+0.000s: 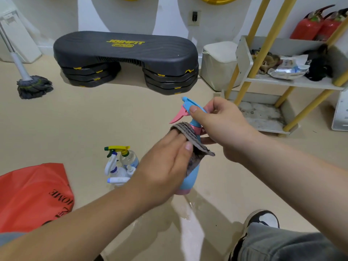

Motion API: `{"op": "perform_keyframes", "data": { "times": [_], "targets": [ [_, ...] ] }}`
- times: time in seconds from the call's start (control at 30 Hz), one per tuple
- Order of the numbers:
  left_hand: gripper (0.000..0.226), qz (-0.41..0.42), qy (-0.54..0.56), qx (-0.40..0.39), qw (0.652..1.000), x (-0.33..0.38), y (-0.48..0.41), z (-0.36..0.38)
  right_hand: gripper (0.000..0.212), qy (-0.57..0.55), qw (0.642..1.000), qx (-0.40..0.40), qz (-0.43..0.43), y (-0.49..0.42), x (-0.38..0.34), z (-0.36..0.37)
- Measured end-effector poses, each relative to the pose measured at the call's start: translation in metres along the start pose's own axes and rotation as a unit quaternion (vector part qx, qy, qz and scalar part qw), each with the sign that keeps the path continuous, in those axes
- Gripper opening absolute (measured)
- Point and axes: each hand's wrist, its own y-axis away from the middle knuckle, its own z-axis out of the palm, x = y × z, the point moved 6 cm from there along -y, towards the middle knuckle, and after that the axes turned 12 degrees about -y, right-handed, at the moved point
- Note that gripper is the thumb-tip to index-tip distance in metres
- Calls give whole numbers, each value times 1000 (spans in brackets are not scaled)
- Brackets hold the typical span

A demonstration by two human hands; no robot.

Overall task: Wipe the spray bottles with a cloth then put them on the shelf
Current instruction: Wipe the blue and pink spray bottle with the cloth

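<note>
Beige floor [94, 119] is holding up the other spray bottles [120, 164]. The right hand [222, 125] is pinching the blue spray bottle [192, 178] by its top, above the floor. The left hand [165, 159] is pinching a grey cloth [190, 136] against its neck.

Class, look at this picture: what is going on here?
A person is wiping a blue bottle. The right hand grips it by its top; the left hand holds a cloth against its body. Other bottles wait on the floor, and the shelf stands to the right.
</note>
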Motion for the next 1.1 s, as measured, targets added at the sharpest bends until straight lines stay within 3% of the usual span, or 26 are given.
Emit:
{"op": "perform_keyframes", "data": {
  "times": [0.1,0.13,0.2,0.27,0.37,0.47,0.57,0.63,0.7,0.77,0.8,0.87,0.9,0.93,1.0,1.07,1.1],
  "targets": [
    [9,-119,55,112,985,-30,-8,-14,27,5,1000,2,-12,2,-1,4],
    [11,-171,75,134,973,-37,-8,-17,27,1,1000,-1,-16,3,-1,7],
    [30,-249,98,130,955,-45,-8,-15,26,-9,1000,-14,-23,3,-2,11],
    [33,-274,114,93,950,-43,-8,-10,25,-24,999,-20,-24,4,-2,14],
    [19,-240,103,40,964,-33,-10,-5,24,-41,999,-26,-22,6,0,18],
    [23,-152,-20,48,987,-21,-6,-2,26,-37,999,-2,-14,6,2,15],
    [57,-54,-183,73,979,-7,-3,5,29,-48,998,28,-3,3,4,10],
    [67,-8,-213,61,975,-11,-5,8,29,-66,997,38,-8,5,2,10],
    [59,-28,-136,43,989,-21,-11,-1,29,-58,997,43,-30,8,-3,12],
    [35,-102,0,42,994,-33,-17,-10,29,-52,997,40,-52,11,-8,14],
    [27,-156,93,34,983,-40,-20,-13,28,-54,996,35,-57,11,-9,14],
    [27,-278,261,-38,924,-57,-22,-7,28,-50,997,23,-58,11,-10,14],
    [30,-312,310,-79,894,-59,-20,-4,28,-43,997,16,-56,10,-9,14],
    [34,-323,312,-92,889,-59,-20,-3,28,-40,998,11,-49,10,-7,13],
    [33,-288,209,-44,934,-51,-20,-5,28,-46,998,11,-35,7,-2,12],
    [31,-164,13,27,986,-26,-16,-6,28,-51,998,24,-37,5,3,9],
    [30,-102,-62,45,992,-15,-13,-5,28,-47,998,31,-40,5,4,8]
  ]
}}
